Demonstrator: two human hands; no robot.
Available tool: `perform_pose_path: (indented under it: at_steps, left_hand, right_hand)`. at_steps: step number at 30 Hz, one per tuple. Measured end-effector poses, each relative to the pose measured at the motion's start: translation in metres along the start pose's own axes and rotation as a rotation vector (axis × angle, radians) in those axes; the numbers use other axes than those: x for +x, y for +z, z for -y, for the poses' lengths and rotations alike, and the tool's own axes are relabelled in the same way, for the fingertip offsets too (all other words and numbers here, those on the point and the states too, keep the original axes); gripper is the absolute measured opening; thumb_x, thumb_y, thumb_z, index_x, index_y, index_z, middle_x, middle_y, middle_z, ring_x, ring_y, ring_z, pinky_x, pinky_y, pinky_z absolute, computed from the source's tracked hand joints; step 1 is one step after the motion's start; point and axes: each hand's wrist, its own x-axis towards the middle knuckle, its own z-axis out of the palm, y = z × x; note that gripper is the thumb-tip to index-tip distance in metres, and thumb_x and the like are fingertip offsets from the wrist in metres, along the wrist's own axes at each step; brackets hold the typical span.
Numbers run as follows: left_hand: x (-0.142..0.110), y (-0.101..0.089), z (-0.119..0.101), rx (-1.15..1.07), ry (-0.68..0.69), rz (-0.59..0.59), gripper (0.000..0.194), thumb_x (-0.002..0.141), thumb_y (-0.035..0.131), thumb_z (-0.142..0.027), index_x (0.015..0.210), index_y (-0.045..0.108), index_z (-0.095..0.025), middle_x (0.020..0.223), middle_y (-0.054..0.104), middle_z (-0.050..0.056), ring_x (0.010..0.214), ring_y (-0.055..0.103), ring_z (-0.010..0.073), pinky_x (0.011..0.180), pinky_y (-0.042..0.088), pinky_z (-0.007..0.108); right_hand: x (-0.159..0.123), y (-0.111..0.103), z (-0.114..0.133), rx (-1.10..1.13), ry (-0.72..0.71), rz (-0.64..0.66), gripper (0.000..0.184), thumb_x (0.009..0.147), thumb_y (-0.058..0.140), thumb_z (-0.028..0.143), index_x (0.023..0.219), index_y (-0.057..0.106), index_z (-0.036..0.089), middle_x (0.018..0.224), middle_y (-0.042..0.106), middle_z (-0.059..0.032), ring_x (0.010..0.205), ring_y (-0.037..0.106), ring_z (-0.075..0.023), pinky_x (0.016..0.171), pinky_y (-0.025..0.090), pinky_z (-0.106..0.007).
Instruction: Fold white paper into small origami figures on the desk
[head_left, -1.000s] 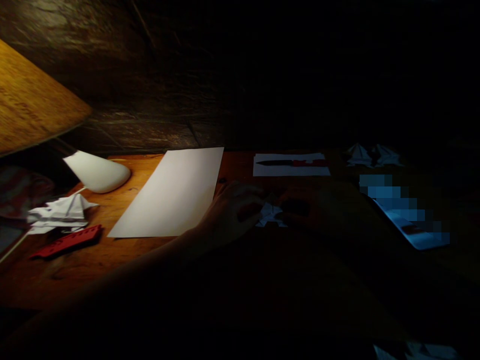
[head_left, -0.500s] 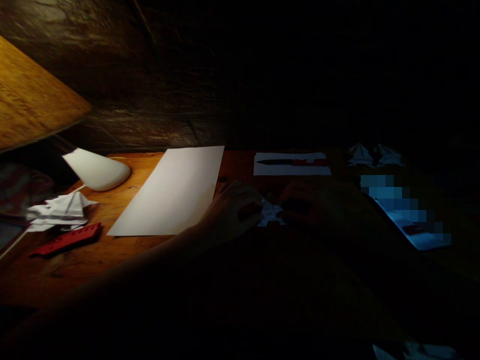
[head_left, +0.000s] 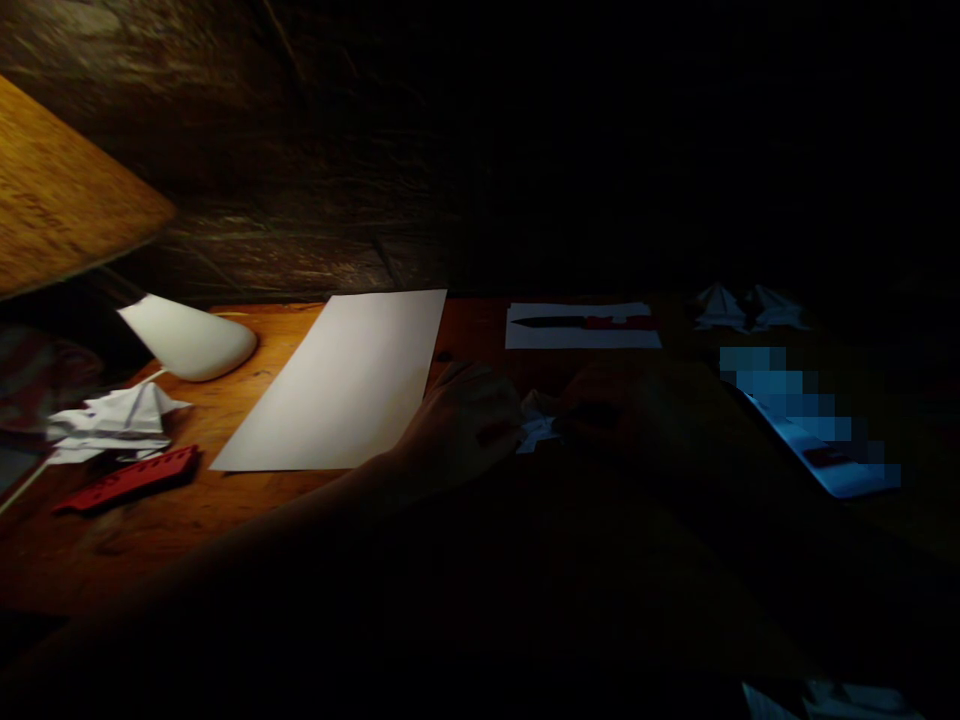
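Observation:
A small folded white paper figure [head_left: 538, 430] is between my hands in the dim middle of the table. My left hand [head_left: 474, 415] has its fingers closed on the figure's left side. From the right, my right hand [head_left: 611, 405] pinches the other side; it is very dark and its fingers show only faintly. Beyond the hands, a knife [head_left: 585, 323] with a dark blade and red handle lies on some white paper [head_left: 525, 340]. A large white sheet [head_left: 337, 380] lies left of my left hand.
At left stand a lamp's shade [head_left: 67, 200] and white base [head_left: 195, 340]. Folded white paper [head_left: 124, 420] lies near a red notched strip [head_left: 127, 480]. Two paper figures [head_left: 720, 308] sit at back right, beyond a lit screen [head_left: 810, 435]. More paper [head_left: 862, 700] shows at bottom right.
My fingers have closed in on the paper figure, and less of it shows between them now. The view has shifted very slightly; the other things lie as before.

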Motion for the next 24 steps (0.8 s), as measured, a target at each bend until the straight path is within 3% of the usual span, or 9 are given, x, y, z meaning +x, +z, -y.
perform_pose_path:
  at_steps: [10,16,24]
  left_hand:
    - [0.0026,0.0023,-0.0047,0.051,-0.016,0.019,0.005,0.09,0.067,-0.025,0.086,0.067,-0.023,0.094,0.072,0.002,0.092,0.063,0.0212,0.083,0.046,0.04]
    - [0.0066,0.0048,-0.0084,0.065,-0.043,0.0,0.008,0.089,0.071,-0.027,0.095,0.068,-0.022,0.096,0.073,0.002,0.094,0.063,0.0224,0.088,0.045,0.04]
    - [0.0097,0.0075,-0.0087,0.041,-0.023,-0.007,0.011,0.088,0.071,-0.022,0.08,0.063,-0.022,0.088,0.07,0.0,0.092,0.062,0.0209,0.084,0.041,0.039]
  right_hand:
    - [-0.002,0.0029,-0.0028,0.029,0.009,-0.017,0.006,0.093,0.068,0.027,0.09,0.071,0.024,0.096,0.073,-0.0025,0.087,0.068,-0.0193,0.073,0.048,-0.035]
    - [-0.0004,0.0032,0.0012,-0.013,0.041,-0.013,0.007,0.091,0.072,0.03,0.09,0.071,0.023,0.093,0.073,-0.0032,0.083,0.067,-0.0196,0.069,0.045,-0.033]
    - [-0.0007,0.0056,-0.0012,0.053,0.038,0.002,0.006,0.093,0.07,0.03,0.091,0.073,0.025,0.096,0.074,-0.0032,0.087,0.069,-0.0196,0.073,0.049,-0.034]
